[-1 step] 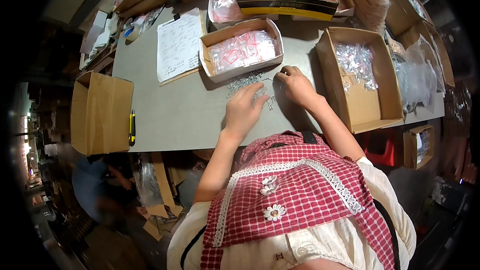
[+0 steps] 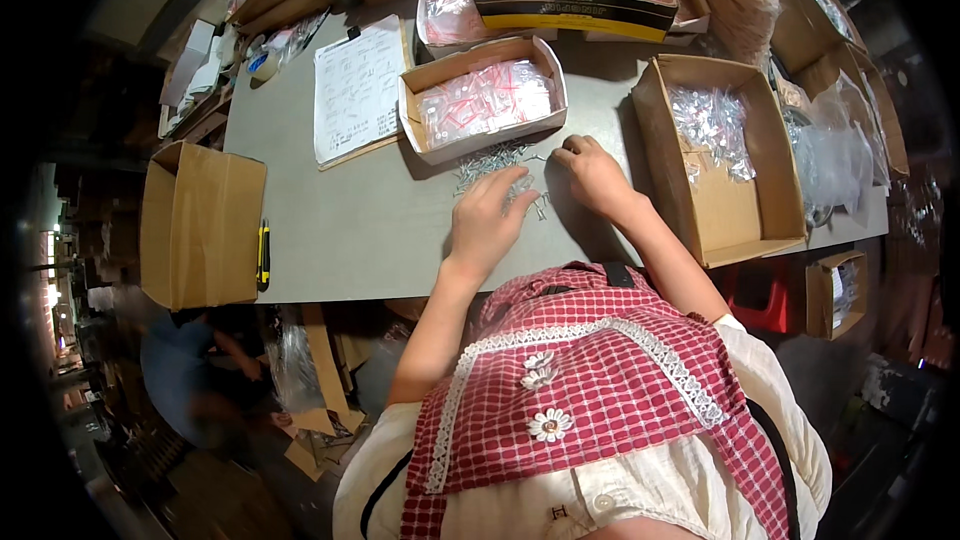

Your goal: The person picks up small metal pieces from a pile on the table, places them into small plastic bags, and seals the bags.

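A loose pile of small silver metal parts (image 2: 488, 162) lies on the grey table (image 2: 370, 220), just in front of an open cardboard box of small clear bags with red strips (image 2: 485, 105). My left hand (image 2: 488, 218) rests flat on the near edge of the pile with its fingers spread. My right hand (image 2: 597, 176) sits at the pile's right side, fingers curled down onto the table. What its fingertips hold is hidden.
A larger box with clear bags (image 2: 715, 140) stands at the right. A paper sheet on a clipboard (image 2: 355, 90) lies at the left of the bag box. A closed carton (image 2: 200, 225) and a yellow-black knife (image 2: 263, 253) sit at the left edge. More boxes line the back.
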`<control>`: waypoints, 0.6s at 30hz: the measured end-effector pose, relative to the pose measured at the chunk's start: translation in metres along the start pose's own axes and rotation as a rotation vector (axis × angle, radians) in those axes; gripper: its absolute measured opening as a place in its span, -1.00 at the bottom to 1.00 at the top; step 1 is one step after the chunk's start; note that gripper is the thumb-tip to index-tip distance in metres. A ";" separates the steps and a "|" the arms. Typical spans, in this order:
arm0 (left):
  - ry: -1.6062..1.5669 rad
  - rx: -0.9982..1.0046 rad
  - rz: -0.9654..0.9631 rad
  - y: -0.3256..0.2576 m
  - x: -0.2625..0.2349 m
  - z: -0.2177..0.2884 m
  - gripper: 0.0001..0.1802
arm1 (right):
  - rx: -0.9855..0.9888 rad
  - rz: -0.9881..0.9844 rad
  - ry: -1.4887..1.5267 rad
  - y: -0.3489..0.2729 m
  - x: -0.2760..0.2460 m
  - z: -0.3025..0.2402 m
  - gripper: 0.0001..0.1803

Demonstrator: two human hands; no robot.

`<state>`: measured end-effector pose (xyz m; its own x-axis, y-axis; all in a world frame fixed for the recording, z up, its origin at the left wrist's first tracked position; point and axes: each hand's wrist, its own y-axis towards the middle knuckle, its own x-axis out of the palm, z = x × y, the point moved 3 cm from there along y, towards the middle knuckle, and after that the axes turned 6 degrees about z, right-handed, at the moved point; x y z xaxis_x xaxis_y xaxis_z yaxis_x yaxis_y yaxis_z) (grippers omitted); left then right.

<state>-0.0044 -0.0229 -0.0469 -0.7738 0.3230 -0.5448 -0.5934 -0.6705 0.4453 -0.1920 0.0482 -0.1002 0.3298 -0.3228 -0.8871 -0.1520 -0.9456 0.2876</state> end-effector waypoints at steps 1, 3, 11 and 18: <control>-0.008 -0.007 -0.006 -0.001 0.000 -0.001 -0.68 | 0.012 -0.008 -0.001 -0.003 0.001 -0.003 -0.65; -0.008 -0.035 -0.003 -0.001 -0.002 -0.001 -0.68 | 0.037 -0.023 -0.003 -0.009 0.001 -0.009 -0.73; 0.010 -0.032 -0.036 -0.015 0.006 -0.019 -0.67 | 0.086 -0.079 0.107 -0.016 -0.001 -0.015 -0.85; -0.019 -0.006 -0.096 -0.023 0.010 -0.024 -0.60 | 0.032 -0.008 0.540 0.003 -0.047 -0.054 -0.81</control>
<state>0.0069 -0.0202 -0.0803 -0.7173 0.3985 -0.5716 -0.6640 -0.6397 0.3871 -0.1576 0.0585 -0.0385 0.7620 -0.2981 -0.5749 -0.1732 -0.9492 0.2626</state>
